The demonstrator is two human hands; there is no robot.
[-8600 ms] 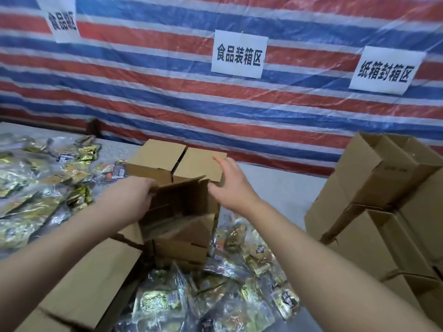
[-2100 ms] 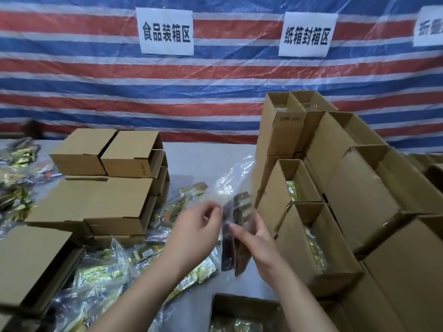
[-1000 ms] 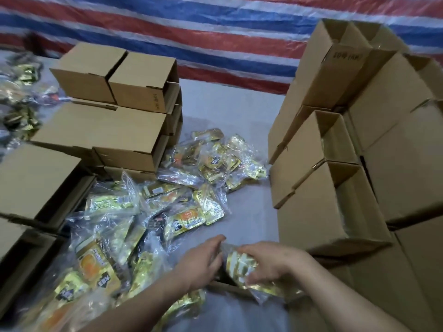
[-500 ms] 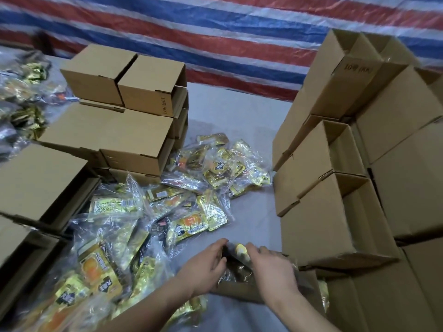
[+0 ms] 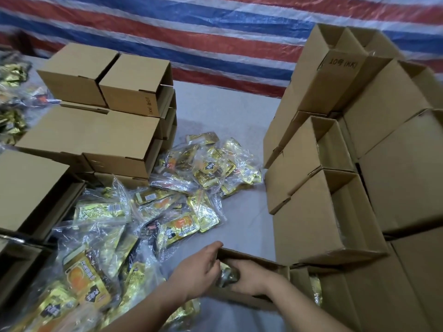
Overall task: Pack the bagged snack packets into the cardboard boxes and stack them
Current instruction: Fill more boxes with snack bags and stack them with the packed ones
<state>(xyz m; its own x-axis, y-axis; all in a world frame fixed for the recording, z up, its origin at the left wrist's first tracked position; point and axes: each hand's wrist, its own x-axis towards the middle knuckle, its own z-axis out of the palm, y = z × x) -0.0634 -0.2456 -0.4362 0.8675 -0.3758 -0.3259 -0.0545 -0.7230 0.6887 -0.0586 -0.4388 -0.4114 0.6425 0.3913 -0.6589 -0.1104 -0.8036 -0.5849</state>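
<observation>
At six o'clock in the head view: open brown cardboard box (image 5: 251, 261) lying on the grey table (image 5: 230, 111), mouth upward, long axis running roughly from nine o'clock toward four o'clock. Inside its left end, a crumpled clear bag of gold foil snack packets (image 5: 226, 275), caught between both hands and mostly hidden by them; its own long axis not readable. Left hand (image 5: 199, 269) at the box's nine o'clock end, fingers curled over the rim and against the bag. Right hand (image 5: 251, 275) down inside the box at the bag's three o'clock side, fingers wrapped round the bag from that side, thumb side up. Bag thus sitting right between the two palms, below the rim.

From nine to twelve o'clock of the hands: loose pile of clear bags holding gold and orange packets (image 5: 153, 212) spread across the table, pointing every way. At ten o'clock: stack of closed brown cardboard boxes (image 5: 107, 111), the top pair side by side, long sides running toward one o'clock. From one to four o'clock: stack of open brown cardboard boxes (image 5: 335, 188), mouths facing up and toward the camera, one marked "10号 (KK)" at the top. Gold foil glinting in the box just right of the right forearm. Behind everything at twelve o'clock: red, white and blue striped tarpaulin (image 5: 215, 32).
</observation>
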